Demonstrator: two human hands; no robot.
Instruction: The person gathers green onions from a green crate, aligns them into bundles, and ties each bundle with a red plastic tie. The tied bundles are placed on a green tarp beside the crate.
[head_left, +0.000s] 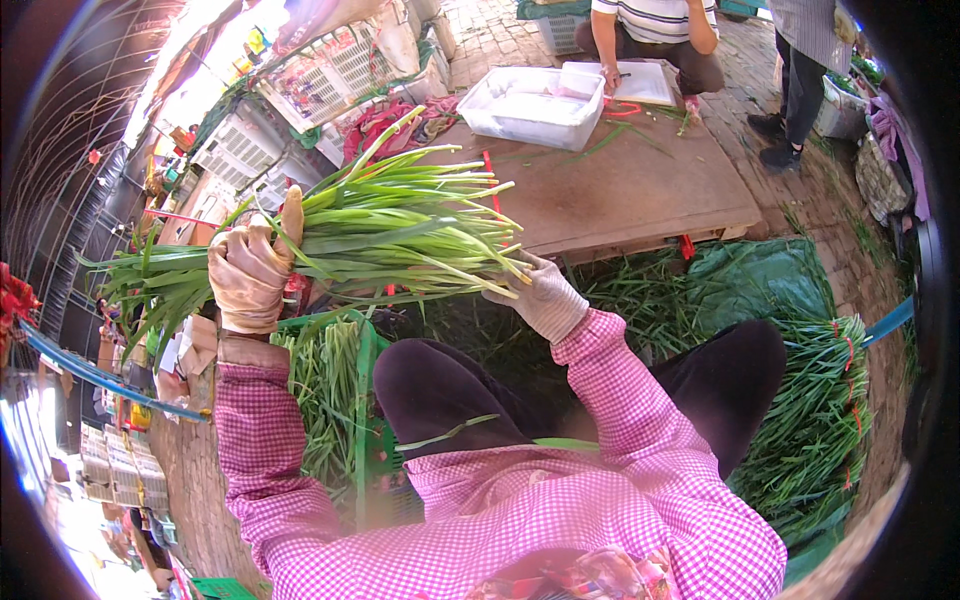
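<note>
A loose bunch of long green leafy stems, apparently garlic chives (397, 217), is held up sideways in front of me. My gloved left hand (255, 266) grips it around the leafy part, thumb raised along the near side. At the pale cut ends, my gloved right hand (540, 292) has its fingers closed about the lowest stems; part of those fingers is hidden behind them. Below my left forearm, a green plastic crate (367, 375) holds more of the same greens (330, 382). Tied bundles of greens (810, 420) with red bands lie by my right knee.
A low wooden table (630, 195) stands ahead, bearing a clear plastic tub (532, 109) and a white board (637, 82). A person (652, 30) crouches behind it; another person (802, 75) stands at right. Loose leaves (630, 292) and a green sheet (757, 277) cover the ground.
</note>
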